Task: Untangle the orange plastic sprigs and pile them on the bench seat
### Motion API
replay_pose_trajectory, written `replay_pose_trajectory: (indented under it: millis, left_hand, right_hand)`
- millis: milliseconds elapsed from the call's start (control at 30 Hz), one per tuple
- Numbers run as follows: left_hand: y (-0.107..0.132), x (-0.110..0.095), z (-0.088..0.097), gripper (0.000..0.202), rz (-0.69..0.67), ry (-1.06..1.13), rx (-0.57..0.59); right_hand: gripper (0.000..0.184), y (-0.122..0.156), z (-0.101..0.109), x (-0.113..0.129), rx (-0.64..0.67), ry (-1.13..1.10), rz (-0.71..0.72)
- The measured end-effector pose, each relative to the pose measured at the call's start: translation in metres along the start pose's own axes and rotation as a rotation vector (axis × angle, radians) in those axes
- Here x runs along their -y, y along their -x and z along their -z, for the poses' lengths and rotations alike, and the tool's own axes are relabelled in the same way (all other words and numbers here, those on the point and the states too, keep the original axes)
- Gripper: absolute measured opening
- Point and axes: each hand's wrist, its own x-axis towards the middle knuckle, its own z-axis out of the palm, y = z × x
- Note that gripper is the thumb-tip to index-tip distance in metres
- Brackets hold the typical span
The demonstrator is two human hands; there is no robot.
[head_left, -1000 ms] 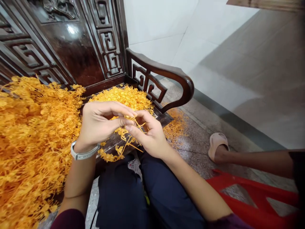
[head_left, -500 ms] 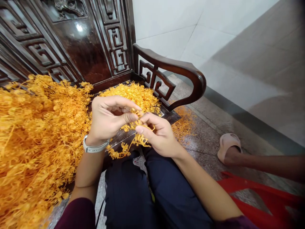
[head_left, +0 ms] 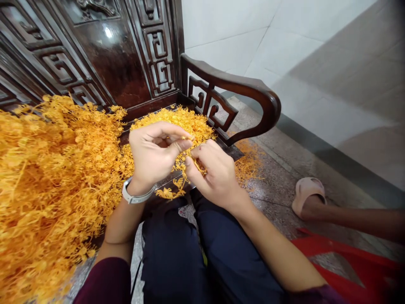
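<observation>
Left hand [head_left: 155, 154] and right hand [head_left: 215, 175] pinch one orange sprig [head_left: 182, 162] (thin, branched)

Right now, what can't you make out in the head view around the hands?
- Orange sprig: mostly hidden between the left hand and right hand; the fingertips' grip on it cannot be seen.
- Big orange pile: cut off by the left and bottom edges.
- Another person's leg: cut off by the right edge.
- Red plastic object: cut off at the bottom right corner; kind unclear.
</observation>
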Motion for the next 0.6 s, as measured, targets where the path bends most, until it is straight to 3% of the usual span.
replay_pose_trajectory:
  millis: [100, 233, 333, 400, 533, 600]
  left_hand:
    - [-0.009, 0.014, 0.013, 0.017, 0.079, 0.141, 0.012]
    - [-0.049, 0.056, 0.074, 0.029, 0.169, 0.553, -0.055]
    - [-0.066, 0.067, 0.106, 0.027, 0.247, 0.465, -0.069]
    - [-0.061, 0.061, 0.101, 0.018, 0.316, 0.381, -0.032]
    - [-0.044, 0.044, 0.060, 0.014, 0.431, 0.402, 0.038]
    - [-0.041, 0.039, 0.048, 0.015, 0.467, 0.390, 0.072]
  right_hand:
    - [0.020, 0.000, 0.002, 0.005, 0.018, -0.072, -0.014]
    - [0.017, 0.010, 0.004, 0.011, 0.207, -0.340, 0.096]
    - [0.013, 0.015, 0.003, 0.008, 0.167, -0.337, 0.003]
    - [0.011, 0.015, 0.000, 0.003, 0.121, -0.331, -0.072]
    - [0.011, 0.015, -0.005, -0.001, 0.089, -0.394, -0.130]
    - [0.010, 0.017, -0.005, 0.000, 0.093, -0.412, -0.156]
